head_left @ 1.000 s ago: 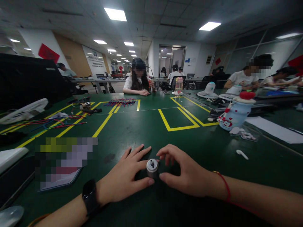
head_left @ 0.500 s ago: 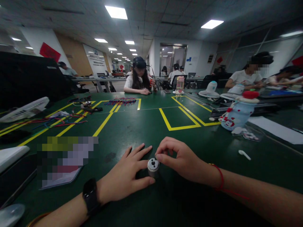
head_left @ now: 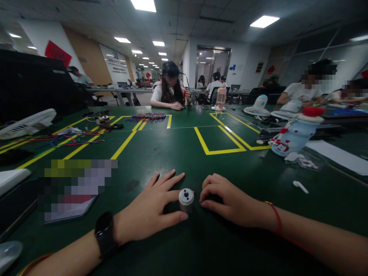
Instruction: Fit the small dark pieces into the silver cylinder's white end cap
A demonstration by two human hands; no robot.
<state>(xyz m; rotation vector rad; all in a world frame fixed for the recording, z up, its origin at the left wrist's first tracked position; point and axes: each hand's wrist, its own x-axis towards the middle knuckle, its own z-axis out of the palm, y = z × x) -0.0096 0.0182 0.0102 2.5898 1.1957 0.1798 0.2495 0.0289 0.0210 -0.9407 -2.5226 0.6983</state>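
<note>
A small silver metal cylinder [head_left: 186, 195] stands upright on the green table. Its round top face has several dark holes, a larger one in the middle. Lying flat to its left is my left hand [head_left: 153, 205], fingers spread. The index finger passes behind the cylinder and the thumb lies in front of it, so the hand is partly around it. My right hand [head_left: 227, 199] rests on the table just right of the cylinder, apart from it. Its fingers are curled with thumb and fingertips together; whatever they may pinch is too small to make out.
Left lie a blurred flat sheet [head_left: 77, 191], loose wires [head_left: 77, 140] and a white fan [head_left: 28, 124]. At right are a blue bottle [head_left: 296, 134], a small bag of beads [head_left: 306, 163] and a white earbud [head_left: 300, 187]. A person [head_left: 169, 94] sits opposite.
My right hand has drawn away from the cylinder's top edge, to the right and down onto the table. My left hand stays around the cylinder. The view has shifted slightly.
</note>
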